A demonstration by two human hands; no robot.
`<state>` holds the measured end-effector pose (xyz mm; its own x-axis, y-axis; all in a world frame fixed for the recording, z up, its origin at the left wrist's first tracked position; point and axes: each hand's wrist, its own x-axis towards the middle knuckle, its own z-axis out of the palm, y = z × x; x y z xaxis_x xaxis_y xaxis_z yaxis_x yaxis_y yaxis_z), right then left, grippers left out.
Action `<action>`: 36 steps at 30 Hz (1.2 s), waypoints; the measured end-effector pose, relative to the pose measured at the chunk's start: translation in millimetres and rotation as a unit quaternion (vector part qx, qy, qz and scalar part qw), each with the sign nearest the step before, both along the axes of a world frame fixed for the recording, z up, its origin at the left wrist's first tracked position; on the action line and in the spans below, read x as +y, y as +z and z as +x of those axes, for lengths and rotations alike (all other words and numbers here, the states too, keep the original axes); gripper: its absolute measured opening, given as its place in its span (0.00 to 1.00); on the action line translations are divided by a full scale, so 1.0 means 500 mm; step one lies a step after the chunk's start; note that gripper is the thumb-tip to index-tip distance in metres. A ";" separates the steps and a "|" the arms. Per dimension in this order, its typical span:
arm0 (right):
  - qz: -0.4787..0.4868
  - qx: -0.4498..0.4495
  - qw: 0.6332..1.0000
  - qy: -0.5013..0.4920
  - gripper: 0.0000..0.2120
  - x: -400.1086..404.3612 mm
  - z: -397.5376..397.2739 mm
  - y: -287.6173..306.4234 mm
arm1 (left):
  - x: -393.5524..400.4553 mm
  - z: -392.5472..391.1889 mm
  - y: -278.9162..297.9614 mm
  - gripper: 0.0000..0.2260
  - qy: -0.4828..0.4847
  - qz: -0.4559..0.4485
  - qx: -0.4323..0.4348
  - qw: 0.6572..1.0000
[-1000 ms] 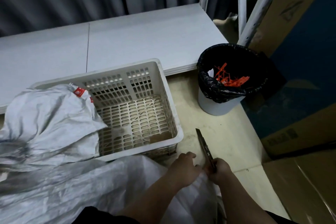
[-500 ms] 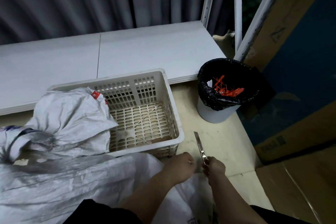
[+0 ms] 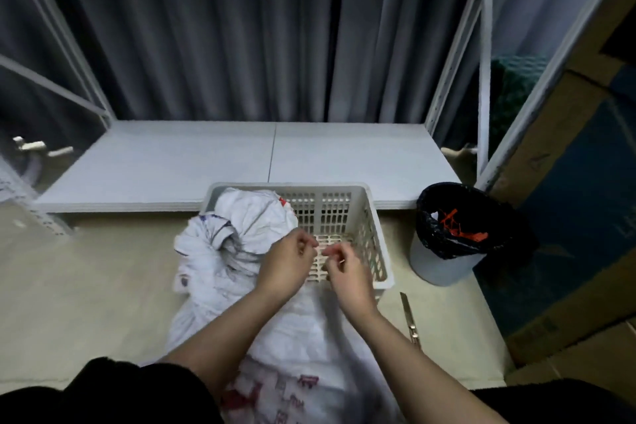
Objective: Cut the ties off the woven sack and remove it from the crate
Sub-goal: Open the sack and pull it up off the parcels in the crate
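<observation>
The woven sack [image 3: 237, 248] lies bunched over the left half of the crate [image 3: 375, 244], spilling across its near rim and down over the floor [image 3: 86, 303] toward the person. It appears soft, crumpled and light, likely slippery in the weave; in my judgement a gathered fold near the twisted neck gives the surest hold, and the crate may want steadying as the sack is drawn out. The left hand [image 3: 287, 263] hovers over the sack's right edge, fingers curled, thumb and forefinger pinched together; whether they hold anything cannot be told. The right hand [image 3: 347, 274] is just beside it over the crate's open floor, fingers likewise curled, seemingly pinching something small and pale. A cutter [image 3: 409, 318] lies on the floor to the right of the crate, apart from both hands. Further right stands a bin [image 3: 444, 268] with a black liner and red tie scraps [image 3: 459, 229] inside. A low white shelf [image 3: 241, 162] and grey curtain [image 3: 241, 27] stand behind; cardboard boxes [image 3: 578, 217] stand at far right.
</observation>
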<state>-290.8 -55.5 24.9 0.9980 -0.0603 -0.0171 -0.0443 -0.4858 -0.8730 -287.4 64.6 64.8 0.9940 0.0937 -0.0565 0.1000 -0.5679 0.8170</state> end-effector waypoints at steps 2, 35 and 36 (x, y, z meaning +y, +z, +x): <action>-0.034 -0.029 0.995 0.087 0.07 0.072 -0.025 0.026 | 0.056 -0.011 0.029 0.10 0.025 0.004 -0.024 0.999; 0.443 0.353 0.824 -0.006 0.22 0.074 -0.030 0.048 | 0.180 -0.025 0.024 0.22 0.030 0.060 0.071 0.995; 0.428 0.370 0.824 0.008 0.22 0.077 -0.030 0.047 | 0.174 -0.018 0.029 0.19 0.029 -0.024 0.077 0.996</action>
